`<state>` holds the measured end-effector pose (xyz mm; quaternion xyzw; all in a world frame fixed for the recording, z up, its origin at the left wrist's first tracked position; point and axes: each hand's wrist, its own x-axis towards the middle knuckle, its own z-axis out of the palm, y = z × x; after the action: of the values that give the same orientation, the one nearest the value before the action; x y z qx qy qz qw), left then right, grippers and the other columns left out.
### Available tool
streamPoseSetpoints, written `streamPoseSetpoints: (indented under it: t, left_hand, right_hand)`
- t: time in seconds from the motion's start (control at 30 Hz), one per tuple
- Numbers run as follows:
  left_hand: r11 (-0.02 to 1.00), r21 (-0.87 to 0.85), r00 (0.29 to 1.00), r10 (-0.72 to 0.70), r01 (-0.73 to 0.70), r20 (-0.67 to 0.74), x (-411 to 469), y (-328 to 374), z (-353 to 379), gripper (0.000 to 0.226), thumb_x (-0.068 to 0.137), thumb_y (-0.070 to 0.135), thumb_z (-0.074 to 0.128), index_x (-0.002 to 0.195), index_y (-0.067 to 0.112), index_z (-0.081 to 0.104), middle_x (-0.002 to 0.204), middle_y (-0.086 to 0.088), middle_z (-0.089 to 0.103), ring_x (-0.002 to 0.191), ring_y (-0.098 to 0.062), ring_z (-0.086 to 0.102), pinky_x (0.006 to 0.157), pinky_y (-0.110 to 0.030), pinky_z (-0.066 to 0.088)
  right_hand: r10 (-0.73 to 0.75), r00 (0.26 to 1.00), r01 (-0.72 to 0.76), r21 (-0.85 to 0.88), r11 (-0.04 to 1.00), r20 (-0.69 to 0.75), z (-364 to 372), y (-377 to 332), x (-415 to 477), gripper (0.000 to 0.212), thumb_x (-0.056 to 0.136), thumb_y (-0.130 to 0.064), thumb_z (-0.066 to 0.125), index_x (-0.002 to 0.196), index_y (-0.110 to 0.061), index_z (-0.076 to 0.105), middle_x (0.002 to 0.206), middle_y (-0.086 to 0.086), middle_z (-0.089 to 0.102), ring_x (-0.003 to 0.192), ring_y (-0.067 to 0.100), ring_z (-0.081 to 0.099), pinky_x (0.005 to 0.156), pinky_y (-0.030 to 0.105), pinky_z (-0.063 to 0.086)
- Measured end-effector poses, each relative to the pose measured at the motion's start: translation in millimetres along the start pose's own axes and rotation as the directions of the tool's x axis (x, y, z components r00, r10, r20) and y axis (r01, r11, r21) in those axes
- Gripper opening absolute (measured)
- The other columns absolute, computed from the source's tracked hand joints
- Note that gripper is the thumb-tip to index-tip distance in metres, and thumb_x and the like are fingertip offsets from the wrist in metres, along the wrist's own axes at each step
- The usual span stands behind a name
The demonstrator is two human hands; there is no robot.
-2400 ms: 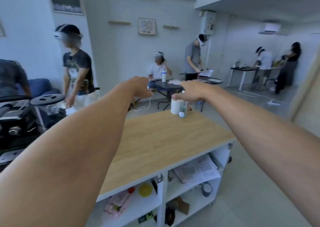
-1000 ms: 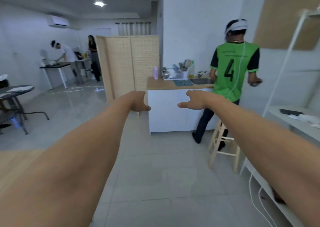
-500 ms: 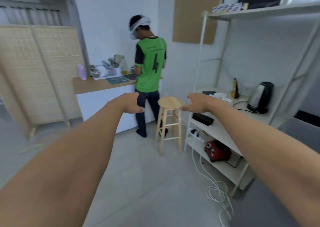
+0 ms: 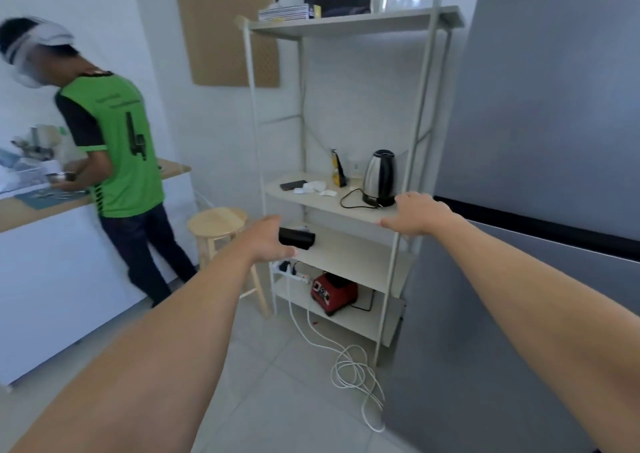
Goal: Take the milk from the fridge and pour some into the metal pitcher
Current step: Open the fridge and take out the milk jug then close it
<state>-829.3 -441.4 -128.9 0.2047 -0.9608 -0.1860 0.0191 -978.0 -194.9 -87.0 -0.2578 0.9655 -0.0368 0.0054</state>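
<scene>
My left hand (image 4: 266,241) and right hand (image 4: 414,213) stretch forward empty, fingers relaxed, the grey fridge (image 4: 540,106) at right beside shelving (image 4: 346,23)

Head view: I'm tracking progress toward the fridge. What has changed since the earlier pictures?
The view swung right, from the wooden island past the sink counter to the shelf rack; the grey fridge now fills the right side, doors shut. The left hand and right hand stay stretched ahead, empty; nothing was grasped.
</scene>
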Motion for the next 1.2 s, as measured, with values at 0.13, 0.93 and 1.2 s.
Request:
streamPoseSetpoints:
  t: [0.13,0.93,1.2]
  left_hand:
    - [0.996,-0.074,0.997,0.045,-0.041,0.060,35.6,32.7,29.7,0.086,0.089,0.039,0.073,0.157,0.011,0.028,0.161,-0.010,0.036,0.146,-0.028,0.039,0.111,-0.033,0.035]
    - [0.899,-0.388,0.902,0.327,-0.204,0.284,188.9,157.1,171.7,0.086,0.088,0.042,0.073,0.156,0.021,0.025,0.159,-0.006,0.033,0.142,-0.026,0.042,0.110,-0.039,0.038]
    - [0.884,-0.429,0.864,0.356,-0.187,0.356,229.2,165.7,209.2,0.089,0.087,0.041,0.075,0.157,0.022,0.022,0.158,-0.005,0.036,0.141,-0.024,0.043,0.111,-0.038,0.037]
  right_hand:
    - [0.109,0.993,-0.109,-0.005,0.994,-0.043,6.1,48.9,8.8,0.076,0.088,-0.063,0.052,0.143,-0.012,0.040,0.150,0.009,0.039,0.139,0.032,0.033,0.106,0.049,0.036]
    - [0.384,0.905,-0.388,0.019,0.922,-0.183,57.8,150.3,63.3,0.057,0.094,-0.053,0.051,0.135,-0.014,0.050,0.135,0.008,0.051,0.128,0.028,0.043,0.101,0.044,0.039]
    - [0.408,0.871,-0.413,0.041,0.910,-0.276,89.7,162.4,80.0,0.053,0.095,-0.050,0.051,0.136,-0.015,0.049,0.130,0.007,0.055,0.124,0.027,0.046,0.101,0.042,0.036]
